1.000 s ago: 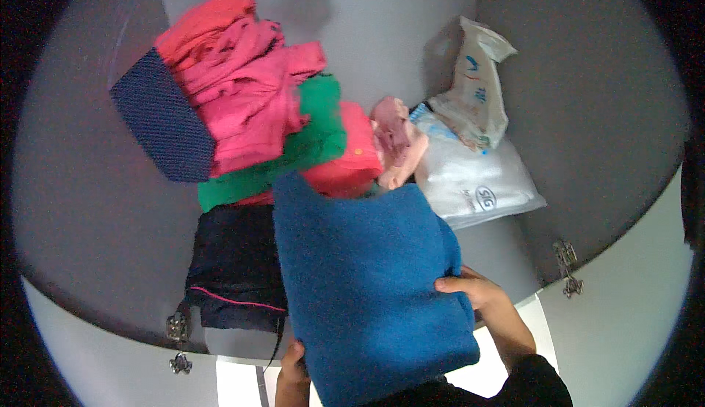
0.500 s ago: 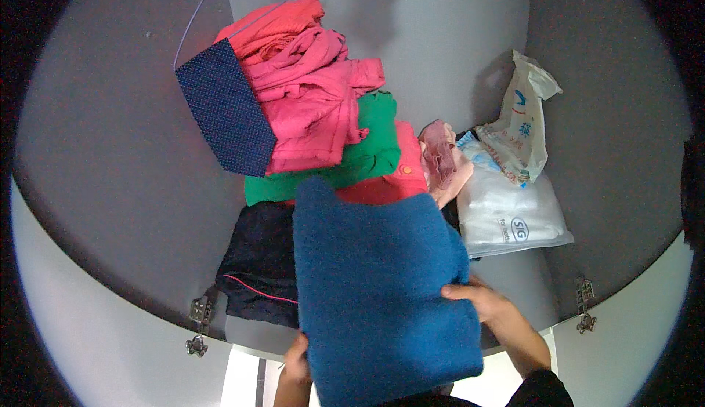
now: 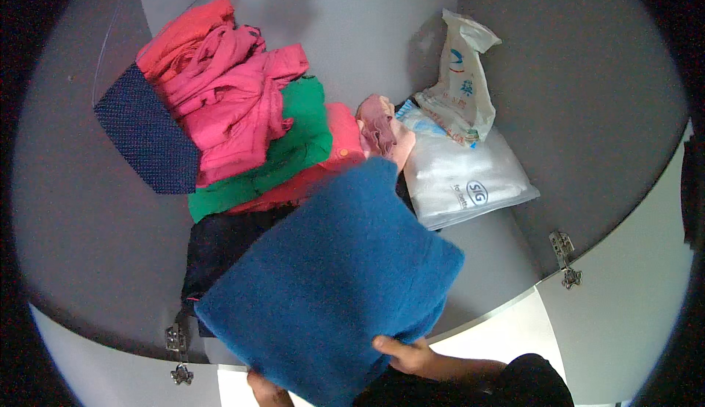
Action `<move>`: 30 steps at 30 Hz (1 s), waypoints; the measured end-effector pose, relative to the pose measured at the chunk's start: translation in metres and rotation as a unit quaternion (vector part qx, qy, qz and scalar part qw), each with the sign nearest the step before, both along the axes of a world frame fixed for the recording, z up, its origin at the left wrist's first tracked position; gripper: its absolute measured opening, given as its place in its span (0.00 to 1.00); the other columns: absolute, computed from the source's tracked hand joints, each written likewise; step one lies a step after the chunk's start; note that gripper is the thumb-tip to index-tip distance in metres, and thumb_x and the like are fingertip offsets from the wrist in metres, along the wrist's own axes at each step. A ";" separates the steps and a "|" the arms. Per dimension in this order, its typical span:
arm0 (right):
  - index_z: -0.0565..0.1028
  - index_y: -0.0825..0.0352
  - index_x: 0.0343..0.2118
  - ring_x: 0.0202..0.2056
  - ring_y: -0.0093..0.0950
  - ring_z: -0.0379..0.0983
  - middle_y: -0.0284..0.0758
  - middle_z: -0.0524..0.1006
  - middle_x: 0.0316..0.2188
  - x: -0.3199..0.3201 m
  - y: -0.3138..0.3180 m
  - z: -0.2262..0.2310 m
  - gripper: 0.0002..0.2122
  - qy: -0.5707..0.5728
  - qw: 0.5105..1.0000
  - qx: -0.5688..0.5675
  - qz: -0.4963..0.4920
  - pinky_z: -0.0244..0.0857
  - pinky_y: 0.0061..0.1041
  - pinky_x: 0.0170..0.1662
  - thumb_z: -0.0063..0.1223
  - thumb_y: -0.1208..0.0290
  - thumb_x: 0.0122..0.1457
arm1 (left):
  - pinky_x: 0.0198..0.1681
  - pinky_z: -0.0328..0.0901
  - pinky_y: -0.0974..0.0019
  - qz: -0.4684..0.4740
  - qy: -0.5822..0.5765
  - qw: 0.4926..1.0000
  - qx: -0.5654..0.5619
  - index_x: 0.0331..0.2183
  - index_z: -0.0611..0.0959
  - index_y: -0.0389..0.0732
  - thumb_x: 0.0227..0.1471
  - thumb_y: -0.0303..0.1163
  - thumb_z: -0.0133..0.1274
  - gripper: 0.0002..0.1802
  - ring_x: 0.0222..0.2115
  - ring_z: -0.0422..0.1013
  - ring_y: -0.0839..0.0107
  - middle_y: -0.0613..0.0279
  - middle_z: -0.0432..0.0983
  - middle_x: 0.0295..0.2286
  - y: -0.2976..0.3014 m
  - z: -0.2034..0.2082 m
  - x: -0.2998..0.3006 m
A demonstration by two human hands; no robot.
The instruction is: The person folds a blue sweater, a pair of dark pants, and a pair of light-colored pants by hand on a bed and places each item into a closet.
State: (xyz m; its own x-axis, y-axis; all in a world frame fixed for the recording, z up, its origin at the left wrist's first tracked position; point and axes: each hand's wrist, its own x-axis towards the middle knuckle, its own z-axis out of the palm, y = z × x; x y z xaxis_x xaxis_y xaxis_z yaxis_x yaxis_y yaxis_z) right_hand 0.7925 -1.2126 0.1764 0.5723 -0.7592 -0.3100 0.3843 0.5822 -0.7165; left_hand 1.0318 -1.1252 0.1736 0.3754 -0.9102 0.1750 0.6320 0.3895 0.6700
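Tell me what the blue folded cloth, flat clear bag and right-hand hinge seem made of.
Blue folded cloth: probably wool or fleece, matte, judging by its fuzzy surface.
Flat clear bag: apparently thin plastic film, glossy, since white contents show through.
Right-hand hinge: likely metal, silvery and shiny, given its bright glints.

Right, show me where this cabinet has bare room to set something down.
Grey floor lies bare between the blue cloth, white package and right hinge. Left is crowded with pink clothes, a green garment and a dark garment.

Left grip [image 3: 269, 391] and right grip [image 3: 413, 356] closed
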 end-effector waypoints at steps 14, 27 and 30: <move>0.58 0.68 0.55 0.53 0.38 0.61 0.43 0.66 0.51 -0.112 0.066 -0.025 0.32 0.172 0.975 0.023 -0.141 0.55 0.40 0.56 0.62 0.70 0.48 | 0.51 0.59 0.53 -0.208 -0.159 0.911 0.319 0.56 0.58 0.33 0.38 0.25 0.60 0.44 0.46 0.66 0.52 0.45 0.65 0.48 -0.031 -0.001 -0.068; 0.54 0.75 0.55 0.51 0.36 0.63 0.44 0.65 0.50 -0.139 -0.002 -0.029 0.35 0.166 0.878 -0.058 -0.445 0.59 0.34 0.54 0.56 0.72 0.44 | 0.55 0.55 0.57 -0.286 -0.135 0.906 0.280 0.58 0.53 0.36 0.52 0.39 0.53 0.39 0.51 0.59 0.61 0.51 0.59 0.52 -0.164 -0.044 -0.172; 0.53 0.77 0.55 0.49 0.38 0.66 0.46 0.66 0.49 -0.142 -0.039 -0.025 0.31 0.135 0.892 -0.086 -0.422 0.64 0.35 0.51 0.52 0.73 0.49 | 0.57 0.49 0.52 -0.277 -0.097 0.915 0.276 0.60 0.45 0.39 0.51 0.45 0.53 0.46 0.55 0.54 0.56 0.46 0.51 0.56 -0.186 -0.048 -0.176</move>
State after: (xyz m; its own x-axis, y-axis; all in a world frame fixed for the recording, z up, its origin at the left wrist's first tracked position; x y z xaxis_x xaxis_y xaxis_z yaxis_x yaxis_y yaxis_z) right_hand 0.6508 -1.2517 0.1516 -0.3041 -0.9342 -0.1866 0.4339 0.0386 -0.9002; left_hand 0.8562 -1.3108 0.1255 -0.1603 -0.9208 -0.3554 0.4784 -0.3875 0.7880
